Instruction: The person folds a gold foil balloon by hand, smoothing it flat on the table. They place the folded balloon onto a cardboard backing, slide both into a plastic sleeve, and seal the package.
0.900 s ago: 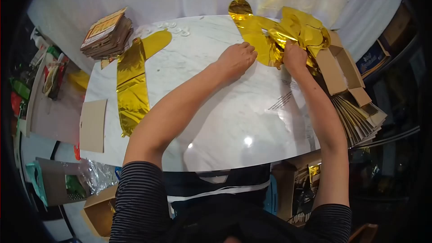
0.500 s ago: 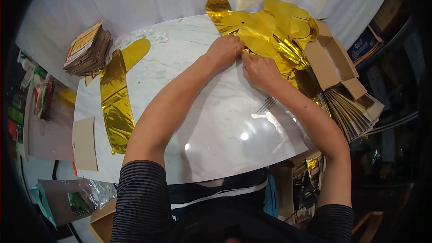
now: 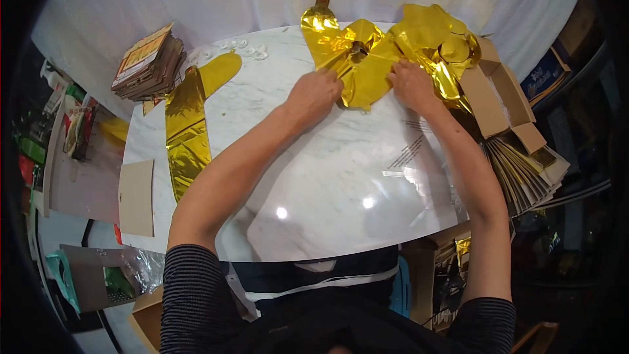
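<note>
A flat gold foil balloon (image 3: 370, 85) with a hole in its middle lies near the back of the table, spread between my two hands. My left hand (image 3: 318, 95) is closed on its left edge, fingers curled. At its right edge, my right hand (image 3: 413, 85) pinches the foil. Behind and to the right are more gold foil balloons (image 3: 429, 29), crumpled and overlapping, so their shapes are partly hidden. Another gold foil balloon (image 3: 187, 121), long with a bent top, lies flat on the left, away from my hands.
The white marble-patterned table (image 3: 314, 203) has a stack of printed cards (image 3: 147, 62) and small white pieces (image 3: 246, 49) at the back left. An open cardboard box (image 3: 491, 101) and fanned cardboard sheets (image 3: 527, 174) sit at the right edge. A cardboard piece (image 3: 136, 198) lies front left.
My hands have moved apart from close together, the left one leftward and the right one rightward. The foil balloon between them is now spread out toward me, showing its hole.
</note>
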`<state>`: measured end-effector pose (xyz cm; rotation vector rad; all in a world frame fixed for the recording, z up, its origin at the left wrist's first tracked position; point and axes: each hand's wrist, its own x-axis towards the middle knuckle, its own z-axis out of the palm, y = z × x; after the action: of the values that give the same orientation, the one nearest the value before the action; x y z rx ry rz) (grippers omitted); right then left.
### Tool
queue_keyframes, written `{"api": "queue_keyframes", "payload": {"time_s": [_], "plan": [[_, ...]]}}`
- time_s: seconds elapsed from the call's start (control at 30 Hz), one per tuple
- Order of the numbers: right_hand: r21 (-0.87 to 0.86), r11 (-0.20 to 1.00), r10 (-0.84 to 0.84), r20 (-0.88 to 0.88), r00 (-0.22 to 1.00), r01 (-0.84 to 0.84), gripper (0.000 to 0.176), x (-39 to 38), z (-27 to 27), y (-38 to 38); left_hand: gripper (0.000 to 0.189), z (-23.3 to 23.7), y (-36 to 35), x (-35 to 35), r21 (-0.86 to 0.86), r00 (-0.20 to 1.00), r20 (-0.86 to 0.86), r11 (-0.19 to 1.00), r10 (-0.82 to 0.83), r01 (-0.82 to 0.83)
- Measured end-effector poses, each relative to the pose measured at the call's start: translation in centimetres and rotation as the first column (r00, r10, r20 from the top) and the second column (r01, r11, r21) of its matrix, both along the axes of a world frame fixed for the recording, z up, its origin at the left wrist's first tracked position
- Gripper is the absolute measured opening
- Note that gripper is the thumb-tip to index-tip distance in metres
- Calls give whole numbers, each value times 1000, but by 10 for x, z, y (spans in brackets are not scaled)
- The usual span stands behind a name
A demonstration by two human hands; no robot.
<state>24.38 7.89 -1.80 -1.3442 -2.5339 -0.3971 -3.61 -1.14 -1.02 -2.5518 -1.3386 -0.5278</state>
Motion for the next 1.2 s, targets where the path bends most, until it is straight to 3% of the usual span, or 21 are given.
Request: {"api": "queue_keyframes", "payload": {"time_s": [0.07,0.1,0.13,0.23,0.3,0.33,0.4,0.43,0.47,0.5,0.57,0.63,0.7,0.77,0.8,0.87,1.0,1.07,1.1,1.17,1.2], "plan": [[-61,991,-126,-112,986,119,33,8,-15,25,7,-4,-17,8,-19,999,27,999,-31,32],[-176,971,-175,-64,982,162,32,6,-2,23,8,-4,-25,11,-40,996,54,997,-67,70],[-179,972,-167,-64,984,153,32,2,-4,22,8,0,-32,13,-43,997,54,997,-59,61],[126,963,266,-324,908,-237,40,-13,-3,-4,19,21,-37,8,-352,987,103,932,124,-80],[-86,933,310,-305,900,-350,46,-41,28,-55,23,31,-11,-15,-447,957,207,890,203,-92],[-92,932,309,-306,900,-351,46,-52,32,-74,27,34,4,-27,-537,913,296,839,280,-83],[-259,888,349,-159,923,-380,48,-64,33,-101,37,19,42,-47,-346,788,478,908,387,-236],[-261,888,348,-157,924,-378,48,-65,20,-101,41,13,64,-52,-400,715,487,856,502,-329],[-160,910,379,-49,924,-382,46,-68,0,-97,45,10,80,-56,-453,625,490,790,608,-413],[-57,917,397,63,916,-394,45,-70,-10,-96,45,16,85,-55,-454,621,494,790,609,-413],[-92,924,380,145,913,-370,44,-77,-1,-102,51,34,92,-49,-692,484,443,631,754,-351],[-125,932,359,221,907,-339,44,-80,10,-109,51,24,120,-53,-649,497,397,619,772,-442],[-192,922,368,157,917,-337,49,-80,17,-112,51,15,137,-50,-597,505,350,603,789,-529],[-147,911,407,154,900,-386,50,-73,6,-106,51,12,141,-44,-542,513,304,588,803,-600],[-104,896,444,156,882,-432,51,-71,5,-105,51,17,142,-44,-539,515,303,590,802,-601],[-126,896,443,175,879,-426,52,-69,5,-104,52,26,146,-43,-698,511,167,467,843,-542],[-156,878,472,130,872,-452,50,-66,9,-106,50,17,159,-52,-716,523,173,471,834,-515],[-156,872,484,122,867,-464,49,-65,12,-104,45,22,157,-52,-700,453,333,539,827,-468],[-157,864,496,115,860,-478,47,-64,12,-104,45,17,161,-54,-701,459,330,540,825,-466],[-172,861,498,87,863,-479,47,-64,14,-103,40,9,166,-65,-717,226,558,601,799,-354],[-186,854,504,62,862,-486,46,-65,15,-101,40,7,162,-71,-719,225,554,597,801,-356]]}}
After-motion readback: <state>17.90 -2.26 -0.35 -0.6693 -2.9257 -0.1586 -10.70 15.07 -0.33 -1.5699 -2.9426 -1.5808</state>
